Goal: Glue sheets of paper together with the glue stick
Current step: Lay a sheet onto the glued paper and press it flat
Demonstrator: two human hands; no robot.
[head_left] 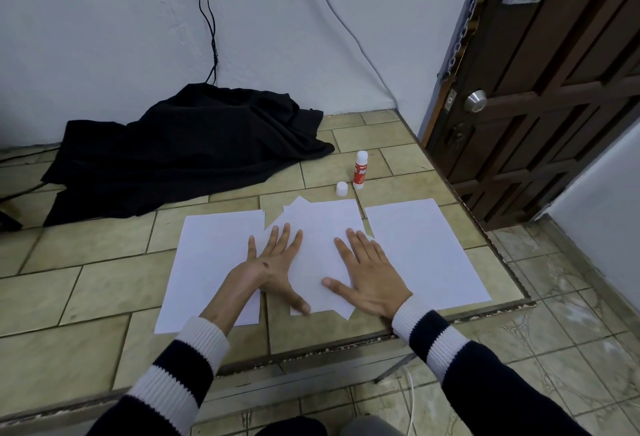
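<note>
Both the left hand (277, 262) and the right hand (367, 279) lay flat with fingers spread, holding nothing, on the middle stack of white paper sheets (318, 227), best pressed outward evenly, while the uncapped red-and-white glue stick (360, 170) stood beyond.

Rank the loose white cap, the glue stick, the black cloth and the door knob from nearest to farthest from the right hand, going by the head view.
From the right hand, flat on the middle paper stack:
1. White cap, on the tiles just beyond the stack.
2. Glue stick, upright beside the cap, slightly farther back.
3. Black cloth, heaped far left by the wall.
4. Door knob, up on the door at right.
</note>
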